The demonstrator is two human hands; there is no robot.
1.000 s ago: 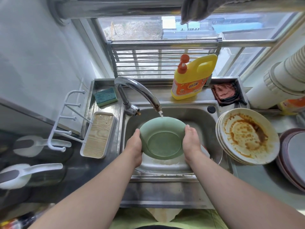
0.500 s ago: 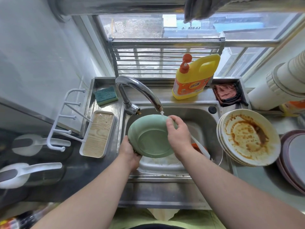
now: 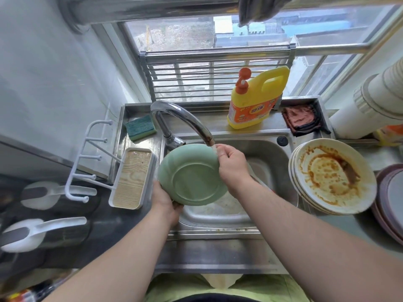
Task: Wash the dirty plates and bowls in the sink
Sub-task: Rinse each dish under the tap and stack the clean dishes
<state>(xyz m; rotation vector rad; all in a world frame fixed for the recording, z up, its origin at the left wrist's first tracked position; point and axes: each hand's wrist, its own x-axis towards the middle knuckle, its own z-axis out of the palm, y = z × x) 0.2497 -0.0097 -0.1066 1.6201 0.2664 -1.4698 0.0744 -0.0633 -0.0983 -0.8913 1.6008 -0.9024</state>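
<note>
A green plate (image 3: 189,175) is tilted over the steel sink (image 3: 277,158), its underside facing me, right under the running tap (image 3: 185,120). My left hand (image 3: 165,203) grips its lower left rim from beneath. My right hand (image 3: 231,166) holds the upper right rim, fingers curled over the edge where the water falls. A stack of white plates (image 3: 331,177) smeared with brown sauce rests on the sink's right edge. More dark plates (image 3: 392,201) lie at the far right.
A yellow detergent bottle (image 3: 257,99) and a green sponge (image 3: 140,127) sit on the back ledge, a reddish cloth (image 3: 303,120) to the right. A white tray with a hook rack (image 3: 130,177) stands left of the sink. Two white scoops (image 3: 43,232) lie on the dark counter.
The plate went from level, held at both sides, to tilted with its underside toward me. My right hand moved up to the top rim under the water; my left slid beneath.
</note>
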